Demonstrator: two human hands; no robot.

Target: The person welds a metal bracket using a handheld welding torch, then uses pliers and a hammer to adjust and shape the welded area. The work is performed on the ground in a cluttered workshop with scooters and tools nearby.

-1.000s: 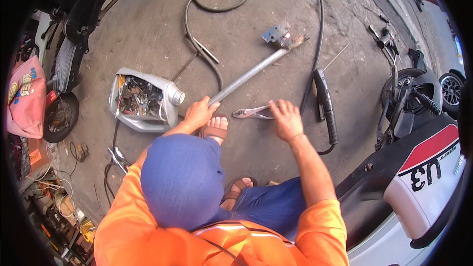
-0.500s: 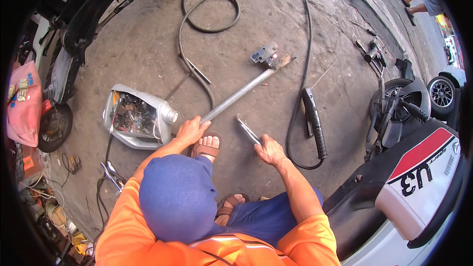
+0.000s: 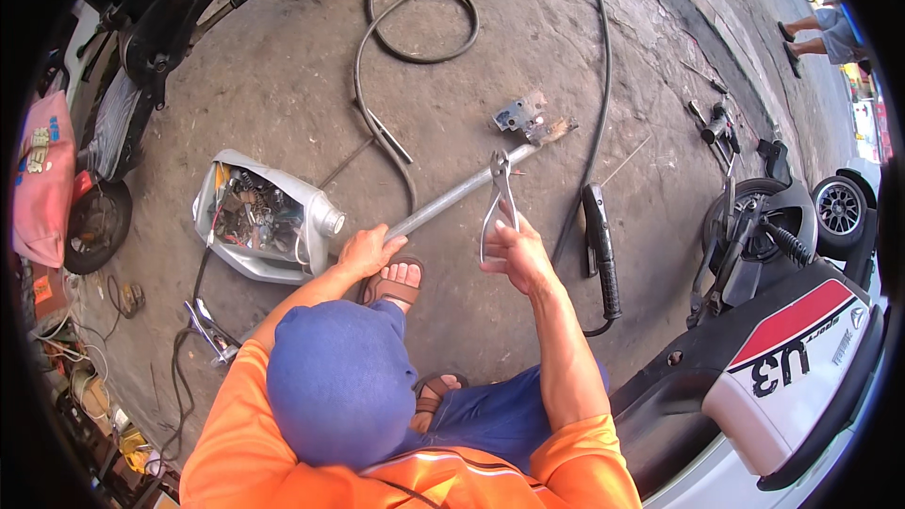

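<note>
My left hand [image 3: 366,253] is closed around the near end of a grey metal pipe [image 3: 452,196] that slants away to the right. At its far end sits a small metal plate with holes [image 3: 518,116], next to a rusty, rough tip. My right hand [image 3: 520,259] grips locking-style pliers [image 3: 502,190], handles spread apart and jaws pointing away. In the picture the jaws overlap the pipe near its plate end; whether they touch it I cannot tell. Right of that hand, a black-handled welding electrode holder [image 3: 600,254] lies on the ground with a thin rod in it.
A cut-open silver jug [image 3: 255,269] full of small metal parts stands at left, near a metal clamp [image 3: 212,332]. Black cables [image 3: 363,66] loop across the concrete. A scooter body [image 3: 782,358] crowds the right side; another vehicle's dark parts [image 3: 156,47] are at far left.
My right hand has lifted forward with the pliers, whose jaws have swung up to the pipe's far part and whose handles now spread. My left hand stays on the pipe.
</note>
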